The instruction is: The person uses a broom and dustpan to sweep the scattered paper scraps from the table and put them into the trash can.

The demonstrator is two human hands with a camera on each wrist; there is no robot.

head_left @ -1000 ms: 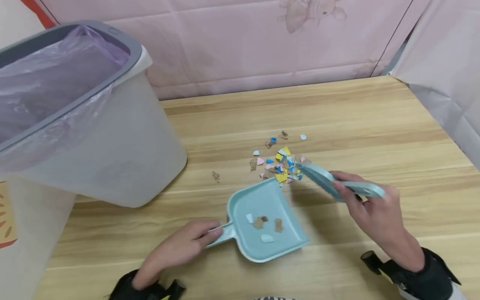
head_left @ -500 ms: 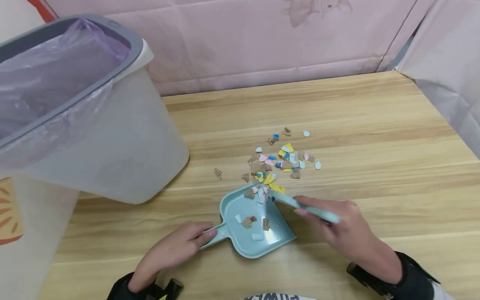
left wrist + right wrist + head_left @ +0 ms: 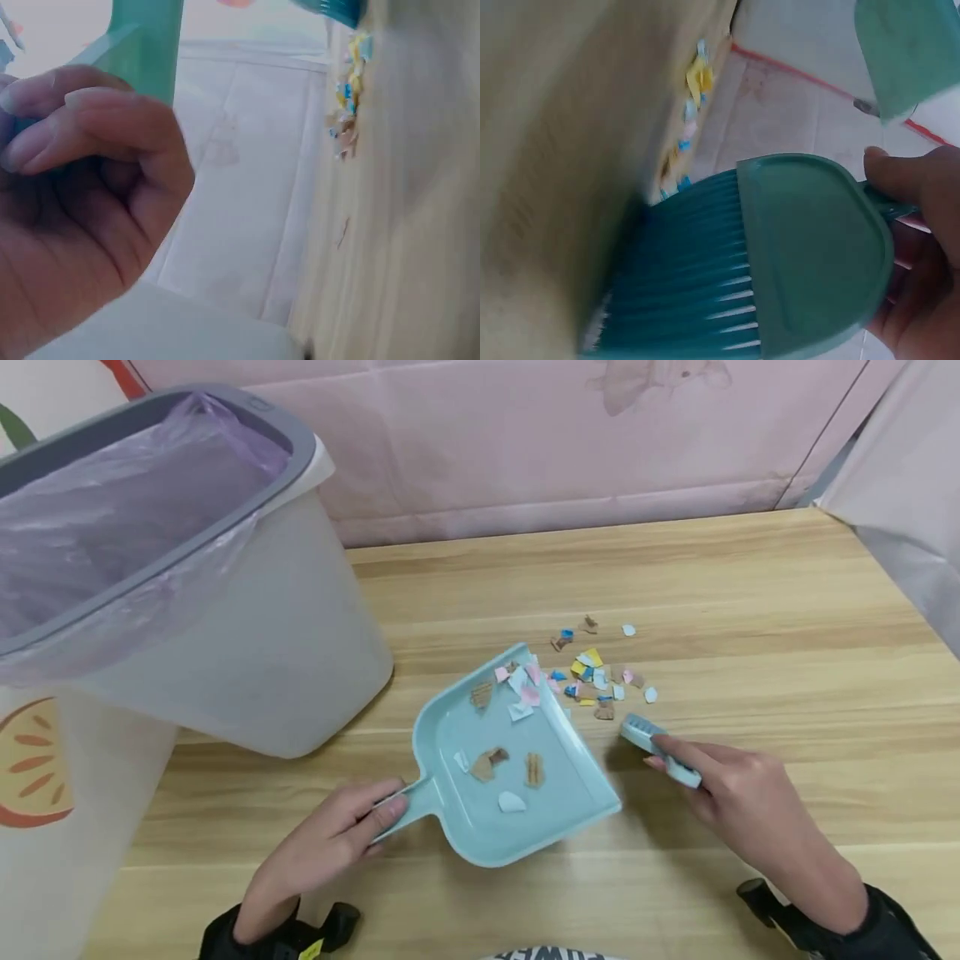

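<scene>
Head view: my left hand (image 3: 330,843) has fingers curled round the handle of the pale blue plastic dustpan (image 3: 502,760); right hand (image 3: 738,797) fingers clamp the small teal hand brush (image 3: 656,745) just right of the pan. Coloured paper scraps (image 3: 596,672) lie at the pan's lip, some inside. Risk: tilting the pan spills scraps; a hard sweep scatters them. Translucent bin with purple liner (image 3: 150,568) crowds the left; wooden worktop (image 3: 750,593) is open to the right.

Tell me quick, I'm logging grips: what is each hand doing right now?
Left hand: closed around the dustpan handle.
Right hand: closed around the small brush, beside the paper scraps.
</scene>
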